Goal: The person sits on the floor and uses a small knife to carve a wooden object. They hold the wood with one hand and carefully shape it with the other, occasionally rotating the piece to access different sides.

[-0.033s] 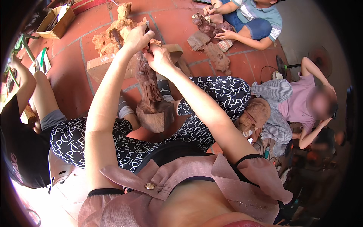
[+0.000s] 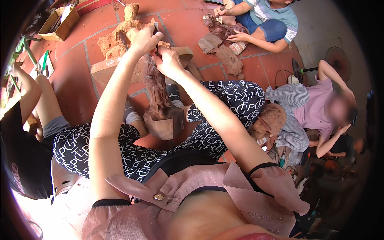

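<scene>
Red tile floor [image 2: 72,80] with grey joints spans room; seated co-worker [image 2: 276,16] far right, fan [image 2: 339,65] at right, open box [image 2: 60,26] far left. Long timber block [image 2: 104,72] lies crosswise, light wood carving [image 2: 130,26] at its far side. Dark wood figure carving [image 2: 156,86] sits between person's knees, long axis near to far, blocky base [image 2: 164,124] pointing near, narrower end far. Arms outstretched; left hand [image 2: 145,40] curled narrow beyond far end, right hand [image 2: 171,62] curled just beside it. Cannot tell what either grips.
</scene>
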`<state>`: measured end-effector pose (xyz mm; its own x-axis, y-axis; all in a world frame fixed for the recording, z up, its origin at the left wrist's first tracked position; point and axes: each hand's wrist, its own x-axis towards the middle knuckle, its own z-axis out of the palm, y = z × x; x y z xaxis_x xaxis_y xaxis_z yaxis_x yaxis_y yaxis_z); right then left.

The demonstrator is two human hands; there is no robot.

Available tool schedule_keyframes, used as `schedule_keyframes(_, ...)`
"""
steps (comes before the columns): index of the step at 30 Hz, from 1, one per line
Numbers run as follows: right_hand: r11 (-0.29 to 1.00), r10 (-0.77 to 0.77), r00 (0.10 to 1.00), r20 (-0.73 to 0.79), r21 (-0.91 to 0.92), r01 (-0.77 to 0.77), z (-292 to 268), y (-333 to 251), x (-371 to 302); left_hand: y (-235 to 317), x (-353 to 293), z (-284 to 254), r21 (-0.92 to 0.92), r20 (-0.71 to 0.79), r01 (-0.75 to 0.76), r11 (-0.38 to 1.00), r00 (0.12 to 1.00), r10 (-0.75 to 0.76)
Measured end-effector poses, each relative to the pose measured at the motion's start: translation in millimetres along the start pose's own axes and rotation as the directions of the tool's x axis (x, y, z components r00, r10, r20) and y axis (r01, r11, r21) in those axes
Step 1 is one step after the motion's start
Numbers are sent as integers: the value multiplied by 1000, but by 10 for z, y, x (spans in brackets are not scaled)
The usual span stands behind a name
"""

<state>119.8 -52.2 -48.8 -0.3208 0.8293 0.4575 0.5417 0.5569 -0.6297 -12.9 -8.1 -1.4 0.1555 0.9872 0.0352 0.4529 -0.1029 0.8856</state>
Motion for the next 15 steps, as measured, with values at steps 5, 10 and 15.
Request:
schedule_keyframes(5,1000,-2,1000,17,-19,2,25,3,4,2,-77,-31,-114,39,27,993,999,-23)
schedule_keyframes(10,998,-42,998,-38,36,43,9,25,0,100,-73,26,-65,-1,19,998,1000,-19)
schedule_keyframes(15,1000,4,1000,-14,-11,-4,-16,-62,-60,68,-99,-9,3,11,-59,998,998,59)
